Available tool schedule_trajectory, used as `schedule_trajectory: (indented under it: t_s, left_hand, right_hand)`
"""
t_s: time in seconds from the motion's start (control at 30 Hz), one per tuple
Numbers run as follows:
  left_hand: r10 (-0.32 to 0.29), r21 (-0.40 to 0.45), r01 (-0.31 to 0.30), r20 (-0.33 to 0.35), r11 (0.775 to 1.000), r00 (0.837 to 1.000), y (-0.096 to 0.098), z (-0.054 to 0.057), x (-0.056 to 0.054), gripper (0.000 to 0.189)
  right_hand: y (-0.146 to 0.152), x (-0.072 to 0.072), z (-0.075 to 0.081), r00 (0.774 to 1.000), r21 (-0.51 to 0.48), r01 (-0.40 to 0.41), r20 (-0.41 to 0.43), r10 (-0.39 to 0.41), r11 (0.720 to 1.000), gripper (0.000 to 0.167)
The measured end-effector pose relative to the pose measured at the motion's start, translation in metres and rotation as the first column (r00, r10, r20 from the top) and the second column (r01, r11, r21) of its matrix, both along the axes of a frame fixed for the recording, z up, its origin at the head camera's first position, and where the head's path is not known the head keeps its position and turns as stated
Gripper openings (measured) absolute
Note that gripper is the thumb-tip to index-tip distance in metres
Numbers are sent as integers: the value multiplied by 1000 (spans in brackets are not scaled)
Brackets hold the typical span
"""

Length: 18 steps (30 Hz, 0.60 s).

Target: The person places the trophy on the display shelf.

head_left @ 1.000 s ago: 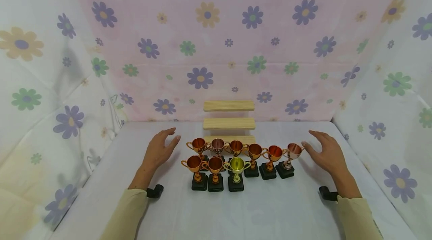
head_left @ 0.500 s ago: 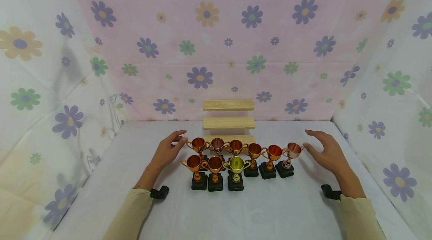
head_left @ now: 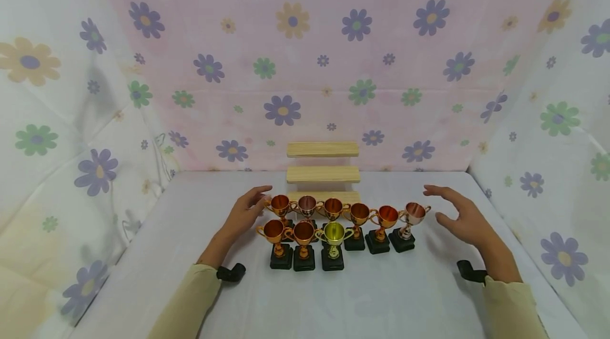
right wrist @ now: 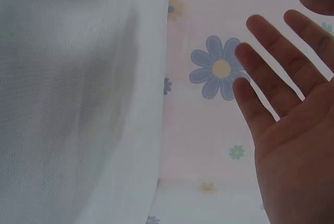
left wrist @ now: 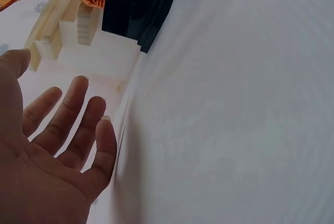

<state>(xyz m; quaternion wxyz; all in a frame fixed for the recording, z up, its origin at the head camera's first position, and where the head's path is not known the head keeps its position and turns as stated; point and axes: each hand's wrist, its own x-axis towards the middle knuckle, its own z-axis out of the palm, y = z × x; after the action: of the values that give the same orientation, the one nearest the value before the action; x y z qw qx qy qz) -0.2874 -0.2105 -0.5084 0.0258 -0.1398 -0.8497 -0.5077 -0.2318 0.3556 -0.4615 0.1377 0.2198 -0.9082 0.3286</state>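
Several small trophy cups with black bases stand in two rows on the white table. My left hand (head_left: 244, 215) is at the left end of the back row, fingertips right at the handle of an orange-gold trophy (head_left: 280, 204). In the left wrist view the fingers of that hand (left wrist: 68, 135) are spread and relaxed, below a trophy's black base (left wrist: 136, 7). My right hand (head_left: 463, 218) hovers relaxed, just right of the pinkish rose-gold trophy (head_left: 415, 214) that ends the row. A yellow-gold trophy (head_left: 334, 234) stands in front, beside two orange-gold ones. Both hands hold nothing.
Behind the trophies rises a three-step wooden stand (head_left: 323, 174). Flower-print cloth (head_left: 324, 63) hangs at the back and both sides of the table (head_left: 362, 302).
My left hand has moved right, up to the leftmost back trophy. My right hand has shifted very slightly, its fingers still relaxed. The trophies have stayed in place.
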Motion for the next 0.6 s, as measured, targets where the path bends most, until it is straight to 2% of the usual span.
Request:
schedule_trajectory:
  t_s: [0.17,0.27,0.43,0.6]
  left_hand:
    - [-57,36,57,2,998,998,5,-6,-4,44]
    - [-83,51,83,9,995,996,8,-6,-5,48]
    - [-90,54,88,39,995,995,13,-6,-3,58]
    - [-106,52,104,37,993,994,17,-4,0,59]
  right_hand:
    - [-3,1,-1,993,-29,-121,-20,120,992,80]
    - [-6,1,0,984,-39,-176,13,176,984,82]
    - [-12,0,0,979,-19,-167,119,168,986,82]
    - [-18,-1,-3,974,-11,-148,173,148,989,77]
